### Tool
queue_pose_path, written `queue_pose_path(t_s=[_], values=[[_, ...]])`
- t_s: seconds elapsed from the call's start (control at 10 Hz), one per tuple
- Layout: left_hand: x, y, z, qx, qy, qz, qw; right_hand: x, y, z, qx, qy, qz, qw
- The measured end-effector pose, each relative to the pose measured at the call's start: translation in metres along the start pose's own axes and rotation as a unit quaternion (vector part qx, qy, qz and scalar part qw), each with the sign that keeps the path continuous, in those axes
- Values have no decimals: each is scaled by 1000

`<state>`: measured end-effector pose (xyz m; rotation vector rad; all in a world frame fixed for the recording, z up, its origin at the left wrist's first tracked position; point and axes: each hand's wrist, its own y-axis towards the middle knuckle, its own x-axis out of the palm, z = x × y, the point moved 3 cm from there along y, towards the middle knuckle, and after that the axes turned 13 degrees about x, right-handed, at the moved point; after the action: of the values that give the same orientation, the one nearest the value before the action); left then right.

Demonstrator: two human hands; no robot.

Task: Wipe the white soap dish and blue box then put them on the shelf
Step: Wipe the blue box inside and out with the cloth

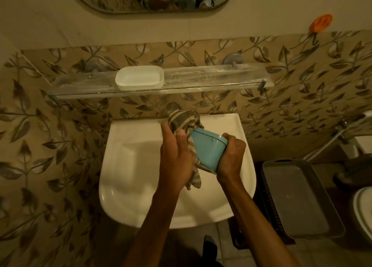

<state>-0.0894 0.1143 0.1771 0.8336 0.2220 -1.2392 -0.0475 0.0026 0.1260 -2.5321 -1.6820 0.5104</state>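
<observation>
Blue box (209, 149), tilted over the basin (128, 166), is clenched in the right hand (231, 156); the left hand (177, 158) grips a striped cloth (185, 121) against it. The white soap dish (139, 77) sits empty on the glass shelf (201, 77).

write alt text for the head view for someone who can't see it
Over a white sink, the right hand holds a blue box while the left hand presses a striped cloth against it. A white soap dish sits on the clear wall shelf above.
</observation>
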Motion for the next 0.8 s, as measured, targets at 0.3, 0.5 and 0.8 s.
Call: queue_pose_path(t_s=[0.3, 0.5, 0.8], values=[[7, -7, 41, 13, -52, -5, 999, 15, -9, 14, 39, 237, -121, 963], [9, -17, 38, 7, -38, 14, 999, 14, -12, 7, -26, 219, -100, 970], [3, -1, -10, -101, -98, -13, 990, 0, -6, 5, 54, 171, -18, 984]])
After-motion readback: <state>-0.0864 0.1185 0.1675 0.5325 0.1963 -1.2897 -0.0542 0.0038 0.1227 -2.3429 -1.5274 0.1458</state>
